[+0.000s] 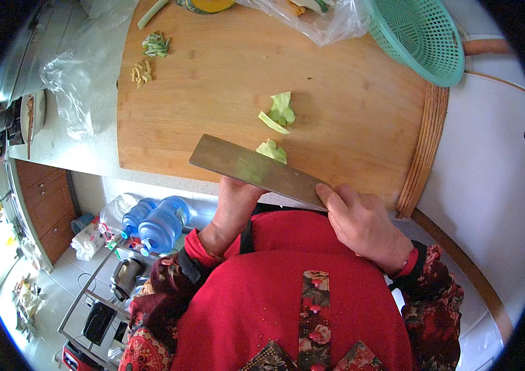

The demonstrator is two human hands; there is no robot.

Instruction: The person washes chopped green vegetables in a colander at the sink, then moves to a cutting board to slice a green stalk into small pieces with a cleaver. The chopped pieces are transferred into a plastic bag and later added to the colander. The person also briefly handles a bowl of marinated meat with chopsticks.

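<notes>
My right hand (359, 222) is closed on the handle end of a cleaver (257, 171), whose wide metal blade points left over the near edge of a wooden cutting board (188, 102). Beneath the blade, my left hand (239, 199) is partly hidden; whether it holds something cannot be seen. One pale green vegetable piece (272, 150) lies just beyond the blade, partly covered by it. Farther up lie a leafy green piece (282, 107) and a thin strip (273, 123). Chopped scallion (155, 45) and pale yellow strips (141, 73) form small piles at the upper left.
A green plastic colander (457, 60) stands at the board's upper right, near a clear plastic bag (327, 28) with vegetables. A cut pumpkin (209, 4) and a green stalk (152, 14) lie at the far edge. Another plastic bag (70, 92) is on the left counter.
</notes>
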